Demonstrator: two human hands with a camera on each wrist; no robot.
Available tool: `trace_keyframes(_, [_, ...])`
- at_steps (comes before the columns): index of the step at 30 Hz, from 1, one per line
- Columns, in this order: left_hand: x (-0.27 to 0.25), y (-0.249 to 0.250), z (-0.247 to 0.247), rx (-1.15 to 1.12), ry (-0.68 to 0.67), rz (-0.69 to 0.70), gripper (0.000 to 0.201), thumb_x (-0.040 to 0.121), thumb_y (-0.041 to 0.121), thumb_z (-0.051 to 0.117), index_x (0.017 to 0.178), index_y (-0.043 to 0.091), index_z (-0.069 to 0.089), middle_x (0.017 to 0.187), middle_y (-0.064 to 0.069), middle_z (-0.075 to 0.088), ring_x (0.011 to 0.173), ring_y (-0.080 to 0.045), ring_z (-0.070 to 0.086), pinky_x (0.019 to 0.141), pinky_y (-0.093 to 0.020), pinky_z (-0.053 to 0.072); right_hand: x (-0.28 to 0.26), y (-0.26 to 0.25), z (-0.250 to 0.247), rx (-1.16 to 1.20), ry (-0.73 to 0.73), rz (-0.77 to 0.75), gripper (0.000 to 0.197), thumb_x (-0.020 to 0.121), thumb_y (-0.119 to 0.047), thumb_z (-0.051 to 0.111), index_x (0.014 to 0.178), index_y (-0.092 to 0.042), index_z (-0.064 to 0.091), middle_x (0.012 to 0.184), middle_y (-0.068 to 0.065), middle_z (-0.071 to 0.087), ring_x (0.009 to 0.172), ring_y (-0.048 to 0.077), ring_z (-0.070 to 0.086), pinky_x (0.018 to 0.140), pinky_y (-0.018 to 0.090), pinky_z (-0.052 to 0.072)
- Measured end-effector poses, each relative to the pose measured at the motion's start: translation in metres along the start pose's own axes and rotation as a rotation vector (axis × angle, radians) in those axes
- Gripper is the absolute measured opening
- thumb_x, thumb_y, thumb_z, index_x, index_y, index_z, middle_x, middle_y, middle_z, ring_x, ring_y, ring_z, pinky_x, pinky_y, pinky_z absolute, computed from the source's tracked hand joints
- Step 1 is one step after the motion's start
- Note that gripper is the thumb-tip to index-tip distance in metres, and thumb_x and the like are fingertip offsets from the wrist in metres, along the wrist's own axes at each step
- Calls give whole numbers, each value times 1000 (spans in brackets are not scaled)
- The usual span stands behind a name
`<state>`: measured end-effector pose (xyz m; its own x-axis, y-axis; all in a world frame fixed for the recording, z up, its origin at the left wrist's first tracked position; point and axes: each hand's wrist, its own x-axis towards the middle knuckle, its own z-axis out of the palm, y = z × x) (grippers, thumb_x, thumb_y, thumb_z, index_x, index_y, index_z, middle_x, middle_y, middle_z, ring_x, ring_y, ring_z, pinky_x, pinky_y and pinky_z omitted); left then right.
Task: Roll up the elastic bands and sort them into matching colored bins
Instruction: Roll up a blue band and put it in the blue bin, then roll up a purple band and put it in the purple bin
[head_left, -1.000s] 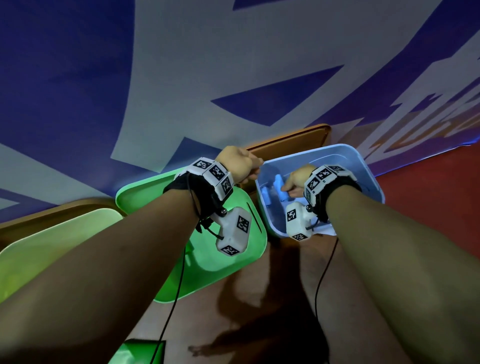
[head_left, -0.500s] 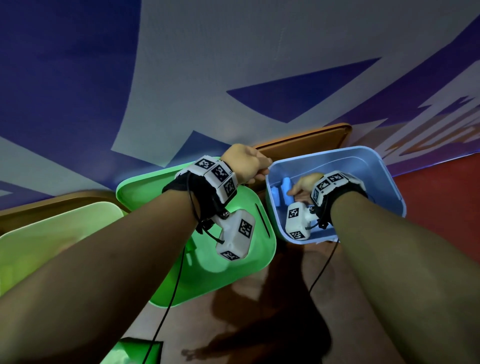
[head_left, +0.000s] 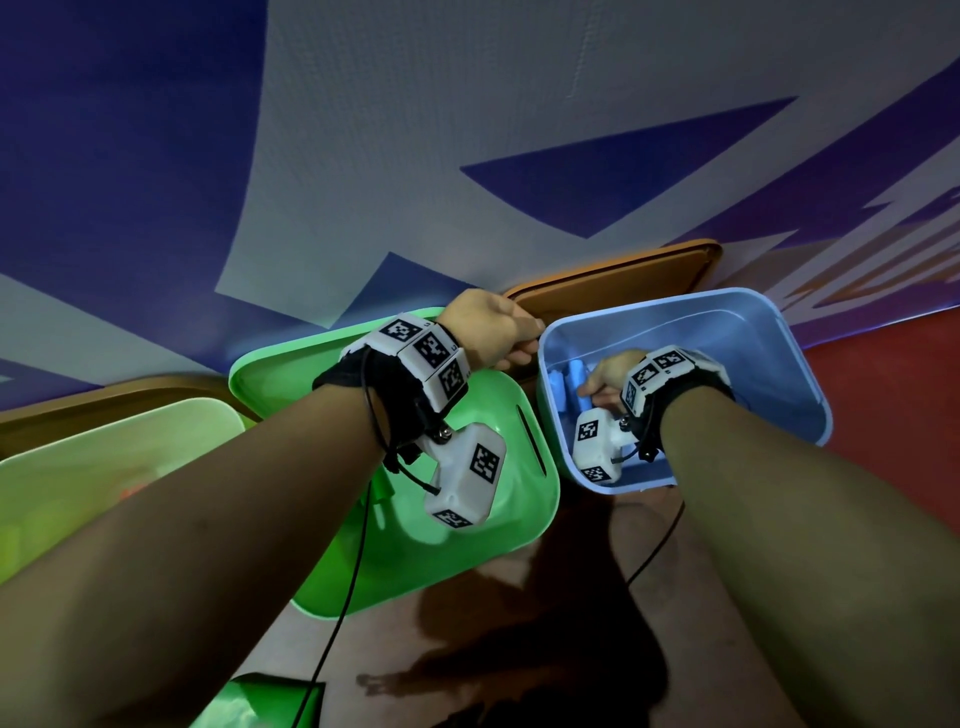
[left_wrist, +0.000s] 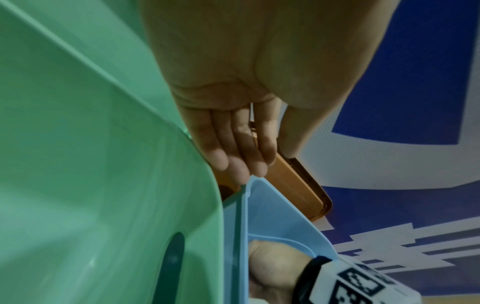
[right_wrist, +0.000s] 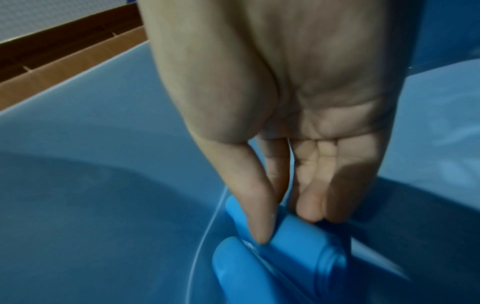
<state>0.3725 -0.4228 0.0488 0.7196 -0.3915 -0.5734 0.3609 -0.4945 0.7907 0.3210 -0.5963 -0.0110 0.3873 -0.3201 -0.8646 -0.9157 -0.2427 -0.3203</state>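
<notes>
My right hand is down inside the blue bin, and its thumb and fingertips pinch a rolled blue band. The roll lies directly under my fingertips, at the bottom of the bin near its left wall. In the wrist view its long axis runs across my hand, from the thumb side over to the finger side and slanting away to the lower right, so my thumb sits on one flank of the roll and my fingers on the other. A second blue roll lies just beside it, on my thumb's side, touching or nearly touching; I cannot tell which. In the head view a couple of rolls show just ahead of my knuckles.

I judge this as the moment of setting the roll down. The release turns on that crosswise lie. If I spread thumb and fingers apart, the roll should drop straight down and settle parallel to its neighbour. It may loosen and unroll as I let go.

My left hand is outside the blue bin, over the gap between it and the green bin. Its fingers hang straight and relaxed, holding nothing, with their tips near the blue bin's corner and the brown edge behind. It is the farther hand from the roll.
</notes>
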Motion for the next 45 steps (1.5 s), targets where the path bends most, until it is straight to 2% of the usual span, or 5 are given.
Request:
trace_keyframes(17, [-7,4,-9,-36,21,-21,15,93,16,62,78,14,62,74,-3,67,66,-12,62,57,-20,47,6,-2,3,67,-22,5,14,87,-1,64,75,-3,57,84,16,70,74,20,55,77,33,52])
trace_keyframes(21, [-11,6,-11,-39,34,-8,16,93,15,62,77,14,62,73,-2,66,65,-12,61,52,-17,46,-5,-2,-4,105,0,-8,19,90,-2,61,107,5,62,122,25,61,116,32,60,88,36,52])
trace_keyframes(26, [-24,11,-17,-43,52,3,14,93,15,61,79,14,63,74,-2,66,66,-12,61,54,-18,47,-22,-5,-12,117,71,-51,27,90,-7,62,114,6,60,75,18,65,68,26,62,60,33,55])
trace_keyframes(31, [-51,21,-27,-28,67,48,15,95,15,59,81,13,63,76,-2,65,65,-10,60,54,-17,46,-61,-13,-18,197,51,-93,41,98,-10,49,136,5,45,141,25,43,130,36,46,96,34,48])
trace_keyframes(45, [-212,-5,-110,-59,246,207,12,93,18,60,86,9,64,78,-5,67,70,-15,63,67,-26,50,-239,-37,48,67,243,-453,11,93,-14,58,83,-9,59,72,7,59,48,10,56,34,12,39])
